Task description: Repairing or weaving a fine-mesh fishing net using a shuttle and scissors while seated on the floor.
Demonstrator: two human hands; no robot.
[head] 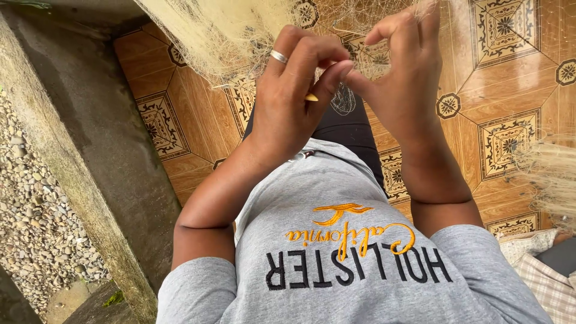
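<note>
A pale, fine-meshed fishing net [222, 36] hangs from the top of the head view. My left hand [294, 96], with a silver ring on one finger, pinches the net's threads, and a small yellow tool tip [312, 97] shows under its fingers. My right hand [402, 78] meets it fingertip to fingertip, also pinching thin net strands. Both hands are raised in front of my grey shirt [342, 240]. A dark knot of mesh [343, 99] hangs just below the fingertips.
Orange patterned floor tiles [510, 90] lie below. A concrete ledge [78, 138] runs along the left, with gravel [30, 198] beyond it. More pale net [552, 174] lies bunched at the right, above a checked cloth [546, 282].
</note>
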